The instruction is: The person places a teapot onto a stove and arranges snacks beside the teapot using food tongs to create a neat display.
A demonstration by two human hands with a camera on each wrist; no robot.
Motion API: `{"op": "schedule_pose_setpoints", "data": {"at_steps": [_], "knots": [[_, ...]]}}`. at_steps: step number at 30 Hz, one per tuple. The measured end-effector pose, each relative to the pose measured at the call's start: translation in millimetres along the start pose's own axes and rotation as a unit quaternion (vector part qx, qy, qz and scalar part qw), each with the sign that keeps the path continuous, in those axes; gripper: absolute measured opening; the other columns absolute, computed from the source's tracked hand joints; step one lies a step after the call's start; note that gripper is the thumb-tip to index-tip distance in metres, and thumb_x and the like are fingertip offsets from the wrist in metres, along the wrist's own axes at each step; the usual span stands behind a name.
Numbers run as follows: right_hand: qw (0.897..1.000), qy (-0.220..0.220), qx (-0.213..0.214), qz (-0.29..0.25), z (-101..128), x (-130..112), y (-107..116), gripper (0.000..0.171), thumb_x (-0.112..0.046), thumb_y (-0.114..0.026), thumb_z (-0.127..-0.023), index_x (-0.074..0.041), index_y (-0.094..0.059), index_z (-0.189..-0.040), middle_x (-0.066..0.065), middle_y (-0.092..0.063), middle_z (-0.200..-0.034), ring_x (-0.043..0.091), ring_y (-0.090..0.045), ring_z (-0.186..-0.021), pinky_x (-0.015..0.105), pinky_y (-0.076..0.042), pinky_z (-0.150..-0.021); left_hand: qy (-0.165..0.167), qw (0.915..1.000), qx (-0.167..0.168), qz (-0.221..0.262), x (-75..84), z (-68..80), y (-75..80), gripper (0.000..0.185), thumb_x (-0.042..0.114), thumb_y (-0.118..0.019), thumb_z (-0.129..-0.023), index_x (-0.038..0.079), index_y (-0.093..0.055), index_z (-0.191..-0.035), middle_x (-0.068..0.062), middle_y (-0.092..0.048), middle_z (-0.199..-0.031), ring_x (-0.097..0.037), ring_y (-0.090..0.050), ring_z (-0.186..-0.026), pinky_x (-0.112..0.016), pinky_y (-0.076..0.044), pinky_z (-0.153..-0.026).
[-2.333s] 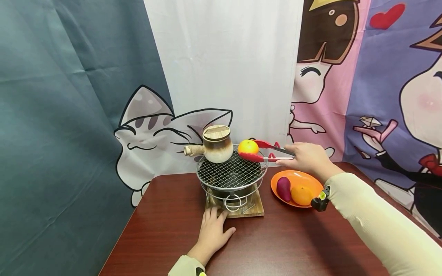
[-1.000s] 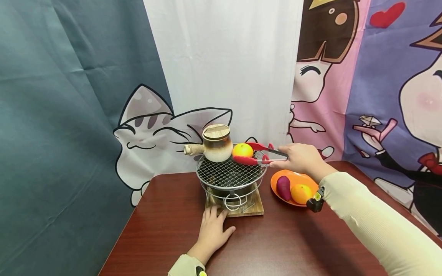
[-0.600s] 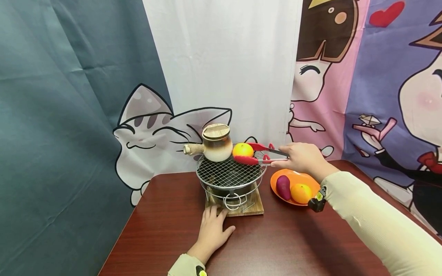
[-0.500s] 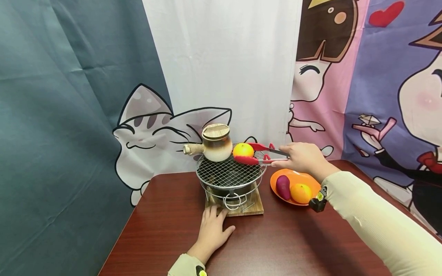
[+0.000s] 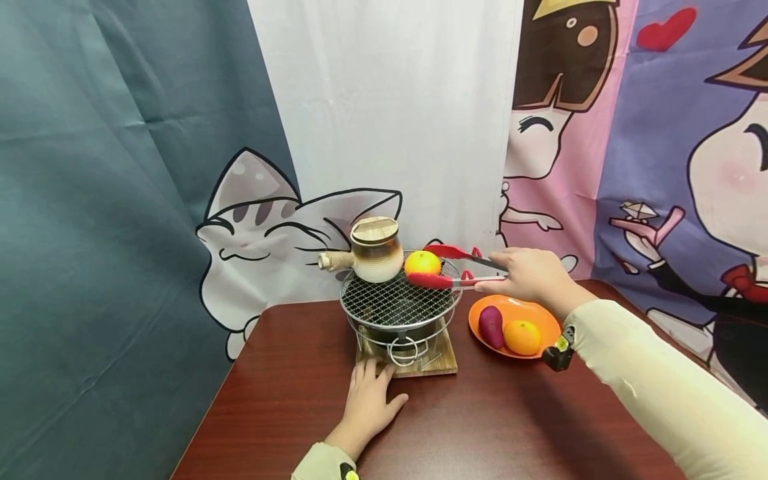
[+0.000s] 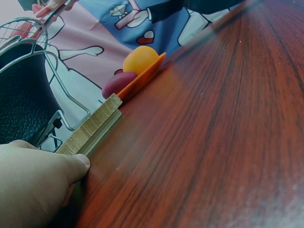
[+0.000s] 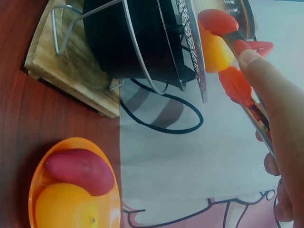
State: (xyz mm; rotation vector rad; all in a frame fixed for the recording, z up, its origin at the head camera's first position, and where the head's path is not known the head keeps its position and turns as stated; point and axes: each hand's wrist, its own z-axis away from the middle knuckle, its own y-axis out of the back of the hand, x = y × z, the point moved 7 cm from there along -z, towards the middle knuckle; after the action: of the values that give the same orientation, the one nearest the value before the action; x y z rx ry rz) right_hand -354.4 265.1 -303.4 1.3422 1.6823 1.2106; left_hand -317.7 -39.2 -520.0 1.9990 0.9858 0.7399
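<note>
Resting flat on the dark red-brown table (image 5: 288,413), nearest the viewer, the left hand (image 5: 367,408) lies with straight, relaxed fingers. Its fingertips touch the front edge of a wooden board (image 5: 441,363), which seems a way to keep the board and what stands on it from sliding. The left wrist view shows the thumb (image 6: 71,166) against that edge and holding nothing.

On the board stands a small black stove (image 5: 399,330) in a wire frame, topped by a round wire grill (image 5: 390,303). To its right, just beside the board, an orange plate (image 5: 537,313) holds a purple sweet potato (image 5: 491,327) and a second orange (image 5: 522,337), close enough for an easy reach.

Above the plate, the right hand (image 5: 531,275), in a cream sleeve, grips the handles of red-tipped tongs (image 5: 465,267), keeping the fingers back from the stove. The tong tips sit either side of an orange (image 5: 423,263), one behind it and one in front. That fruit sits on the far right part of the grill; whether the tips press it or stand slightly off cannot be told.

Touching or nearly touching the orange on its left, a tan clay pot (image 5: 375,257) with a wooden lid (image 5: 375,230) sits on the back of the grill, its handle pointing left, away from the tongs.

Behind hang cartoon curtains (image 5: 660,167).
</note>
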Motion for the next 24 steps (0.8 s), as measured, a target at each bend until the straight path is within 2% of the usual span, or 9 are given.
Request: {"op": "schedule_pose_setpoints", "data": {"at_steps": [5, 11, 13, 18, 24], "knots": [[1.0, -0.007, 0.011, -0.003, 10.4, 11.9, 6.4, 0.094, -0.085, -0.051, -0.079, -0.016, -0.061, -0.141, 0.014, -0.066, -0.129, 0.033, -0.066, -0.108, 0.055, -0.055, -0.078, 0.002, 1.0, -0.002, 0.0, -0.4, 0.2, 0.1, 0.054, 0.045, -0.079, -0.078, 0.019, -0.067, -0.124, -0.011, -0.051, -0.126, -0.035, -0.042, -0.124, -0.052, -0.034, -0.109], [0.999, -0.013, 0.043, -0.009, 30.2, 37.6, 17.9, 0.087, -0.08, -0.056, -0.081, -0.014, -0.063, -0.137, 0.013, -0.067, -0.124, 0.035, -0.066, -0.107, 0.057, -0.053, -0.083, 0.001, 1.0, 0.0, 0.002, 0.2, 1.4, 0.0, 0.054, 0.045, -0.08, -0.077, 0.019, -0.068, -0.123, -0.011, -0.051, -0.126, -0.035, -0.042, -0.124, -0.051, -0.034, -0.109], [0.999, -0.021, 0.048, -0.008, 38.1, 48.2, 21.7, 0.083, -0.078, -0.058, -0.082, -0.014, -0.063, -0.136, 0.012, -0.068, -0.122, 0.034, -0.066, -0.102, 0.057, -0.054, -0.08, 0.004, 1.0, -0.005, 0.002, -0.1, 1.5, -1.0, 0.054, 0.045, -0.079, -0.078, 0.019, -0.067, -0.124, -0.011, -0.051, -0.126, -0.035, -0.042, -0.125, -0.051, -0.034, -0.109], [0.998, -0.055, 0.037, -0.004, 58.3, 78.4, 23.9, 0.086, -0.079, -0.058, -0.081, -0.014, -0.063, -0.136, 0.012, -0.069, -0.115, 0.033, -0.065, -0.094, 0.059, -0.054, -0.076, 0.001, 1.0, 0.001, 0.002, 0.1, 0.6, -0.5, 0.054, 0.044, -0.079, -0.078, 0.018, -0.068, -0.123, -0.011, -0.051, -0.126, -0.035, -0.043, -0.124, -0.051, -0.034, -0.109], [0.997, -0.078, 0.008, 0.008, 86.0, 108.1, 15.4, 0.091, -0.077, -0.06, -0.082, -0.007, -0.059, -0.139, 0.026, -0.061, -0.131, 0.045, -0.061, -0.108, 0.067, -0.051, -0.081, -0.009, 0.9998, 0.018, 0.001, 0.7, 0.9, 0.8, 0.055, 0.045, -0.08, -0.076, 0.017, -0.068, -0.122, -0.012, -0.052, -0.124, -0.035, -0.043, -0.122, -0.052, -0.035, -0.107]]}}
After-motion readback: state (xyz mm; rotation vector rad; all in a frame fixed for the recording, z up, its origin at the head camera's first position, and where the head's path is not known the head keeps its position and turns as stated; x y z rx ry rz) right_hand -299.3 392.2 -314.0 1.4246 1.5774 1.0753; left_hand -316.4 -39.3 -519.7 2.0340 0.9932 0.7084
